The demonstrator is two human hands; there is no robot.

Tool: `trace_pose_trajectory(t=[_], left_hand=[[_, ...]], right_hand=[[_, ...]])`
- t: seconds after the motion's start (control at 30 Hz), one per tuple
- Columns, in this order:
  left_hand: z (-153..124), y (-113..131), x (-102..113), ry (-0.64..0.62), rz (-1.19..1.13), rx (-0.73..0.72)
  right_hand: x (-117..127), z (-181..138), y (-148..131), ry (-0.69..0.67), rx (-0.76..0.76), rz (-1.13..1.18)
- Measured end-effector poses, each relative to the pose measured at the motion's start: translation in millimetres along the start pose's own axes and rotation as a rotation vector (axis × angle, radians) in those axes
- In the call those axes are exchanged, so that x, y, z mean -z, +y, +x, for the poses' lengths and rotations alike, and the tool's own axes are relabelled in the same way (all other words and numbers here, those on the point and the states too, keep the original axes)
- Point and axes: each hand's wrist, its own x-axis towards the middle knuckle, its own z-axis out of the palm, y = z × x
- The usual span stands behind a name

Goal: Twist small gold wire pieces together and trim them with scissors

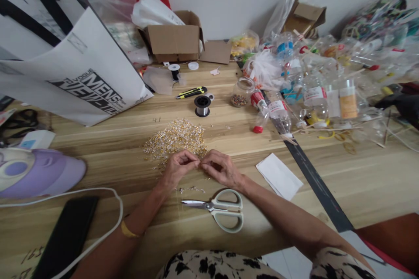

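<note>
My left hand [180, 165] and my right hand [222, 168] meet fingertip to fingertip over the table, both closed in a pinch. Whatever they pinch is too small to make out. Just beyond them lies a heap of small gold and clear beads or findings [176, 137]. A short string of tiny shiny pieces [191, 189] rests on the wood below my hands. Nearer to me, scissors with pale handles [212, 207] lie partly spread, blades pointing left. A spool of thin wire or thread [202, 106] stands behind the heap.
A yellow-black box cutter [191, 92], a second spool [174, 71] and a jar of beads [240, 93] are farther back. Plastic bottles [314, 96] crowd the right. A white bag [98, 78], a phone [67, 233] and a white cable [119, 209] occupy the left. Folded paper [279, 175] lies right.
</note>
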Motion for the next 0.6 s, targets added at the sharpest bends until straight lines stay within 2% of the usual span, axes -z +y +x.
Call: trace_pose_trajectory(t=[0.37, 0.6], left_hand=[[-0.2, -0.4, -0.1, -0.016, 0.011, -0.042], [0.4, -4.7, -0.6, -0.015, 0.04, -0.145]], right_hand=[[-3.5, 0.7, 3.7, 0.028, -0.228, 0.112], [-4.8, -0.2, 6.3, 0.005, -0.263, 0.125]])
